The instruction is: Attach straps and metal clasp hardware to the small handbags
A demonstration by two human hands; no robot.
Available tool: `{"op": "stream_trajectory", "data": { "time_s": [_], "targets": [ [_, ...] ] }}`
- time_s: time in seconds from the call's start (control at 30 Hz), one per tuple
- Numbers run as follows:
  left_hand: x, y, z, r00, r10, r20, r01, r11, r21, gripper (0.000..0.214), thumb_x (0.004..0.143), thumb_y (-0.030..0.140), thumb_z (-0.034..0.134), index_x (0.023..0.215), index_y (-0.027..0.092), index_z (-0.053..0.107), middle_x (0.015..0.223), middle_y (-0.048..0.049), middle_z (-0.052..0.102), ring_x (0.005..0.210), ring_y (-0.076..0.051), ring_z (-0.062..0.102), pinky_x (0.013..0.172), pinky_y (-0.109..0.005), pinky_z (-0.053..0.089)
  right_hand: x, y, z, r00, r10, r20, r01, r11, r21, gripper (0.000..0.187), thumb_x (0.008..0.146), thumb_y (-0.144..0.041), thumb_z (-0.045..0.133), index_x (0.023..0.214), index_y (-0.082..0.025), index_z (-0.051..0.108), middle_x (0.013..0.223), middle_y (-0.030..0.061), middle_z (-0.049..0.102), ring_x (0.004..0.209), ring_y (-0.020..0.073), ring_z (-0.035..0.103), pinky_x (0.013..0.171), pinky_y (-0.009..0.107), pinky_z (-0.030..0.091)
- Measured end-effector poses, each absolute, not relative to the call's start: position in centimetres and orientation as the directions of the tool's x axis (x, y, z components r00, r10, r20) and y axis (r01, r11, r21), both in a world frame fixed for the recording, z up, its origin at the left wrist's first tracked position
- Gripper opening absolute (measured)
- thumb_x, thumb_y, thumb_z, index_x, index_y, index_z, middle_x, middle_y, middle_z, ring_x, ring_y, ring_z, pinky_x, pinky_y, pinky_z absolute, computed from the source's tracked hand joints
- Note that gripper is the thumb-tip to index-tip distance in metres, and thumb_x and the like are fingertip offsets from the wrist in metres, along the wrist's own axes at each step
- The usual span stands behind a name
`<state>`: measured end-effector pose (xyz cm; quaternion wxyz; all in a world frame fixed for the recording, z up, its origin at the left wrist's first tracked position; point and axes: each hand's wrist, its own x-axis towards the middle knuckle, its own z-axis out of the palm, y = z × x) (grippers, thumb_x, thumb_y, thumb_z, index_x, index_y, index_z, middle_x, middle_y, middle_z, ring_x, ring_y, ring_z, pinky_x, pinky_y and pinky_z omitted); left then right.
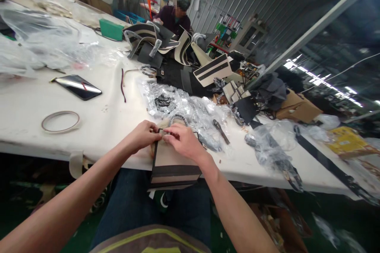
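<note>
A beige bag with black stripes and dark edging [175, 164] lies at the table's front edge, its lower end jutting out over my lap. My left hand [145, 136] pinches the bag's upper left corner between thumb and fingers. Close beside it, my right hand [185, 142] is bent over the bag's top edge, thumb and fingertips together. Whatever small part sits between those right fingertips is hidden. Just beyond my right hand, a curved handle wrapped in clear plastic [178, 118] rises from the bag's far side.
Crumpled clear plastic [190, 106] covers things behind the bag. A black phone [78, 86] and a tape roll [60, 121] lie left. Striped panels [213, 70] are heaped at the back, where a person [170, 17] sits. Right are a pointed tool [221, 132] and a black strap [326, 158].
</note>
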<state>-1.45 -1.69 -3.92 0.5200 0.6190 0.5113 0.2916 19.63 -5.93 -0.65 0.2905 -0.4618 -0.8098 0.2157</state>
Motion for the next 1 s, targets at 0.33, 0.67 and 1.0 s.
{"op": "stream_trajectory", "data": {
  "time_s": [0.33, 0.67, 1.0],
  "targets": [
    [-1.5, -1.7, -4.4, 0.321, 0.93, -0.179, 0.284, 0.085, 0.955, 0.039, 0.063, 0.053, 0.082, 0.064, 0.021, 0.061, 0.06, 0.0023, 0.051, 0.064, -0.016, 0.043, 0.06, -0.031, 0.027, 19.0, -6.5, -3.0, -0.141, 0.97, 0.198, 0.412, 0.24, -0.879, 0.013, 0.097, -0.028, 0.08, 0.106, -0.023, 0.088, 0.097, 0.0032, 0.086, 0.084, 0.0209, 0.079, 0.078, 0.032, 0.06],
    [-1.6, -1.7, -4.3, 0.316, 0.932, -0.175, 0.31, 0.072, 0.948, 0.034, 0.063, 0.05, 0.08, 0.068, 0.019, 0.066, 0.063, 0.0011, 0.055, 0.067, -0.018, 0.047, 0.06, -0.03, 0.029, 18.4, -6.5, -2.5, -0.061, 0.977, 0.203, 0.447, 0.209, -0.87, 0.008, 0.094, -0.028, 0.081, 0.098, -0.022, 0.085, 0.088, 0.0018, 0.083, 0.074, 0.0189, 0.074, 0.072, 0.031, 0.057],
    [-1.7, -1.8, -4.1, 0.334, 0.929, -0.159, 0.282, 0.063, 0.957, 0.041, 0.064, 0.055, 0.083, 0.064, 0.02, 0.061, 0.062, 0.0026, 0.049, 0.066, -0.016, 0.041, 0.06, -0.031, 0.024, 18.3, -6.2, -3.0, -0.15, 0.926, 0.346, 0.624, 0.36, -0.693, 0.01, 0.097, -0.015, 0.078, 0.097, -0.022, 0.084, 0.096, 0.0046, 0.079, 0.089, 0.0215, 0.073, 0.085, 0.035, 0.058]
  ]
}}
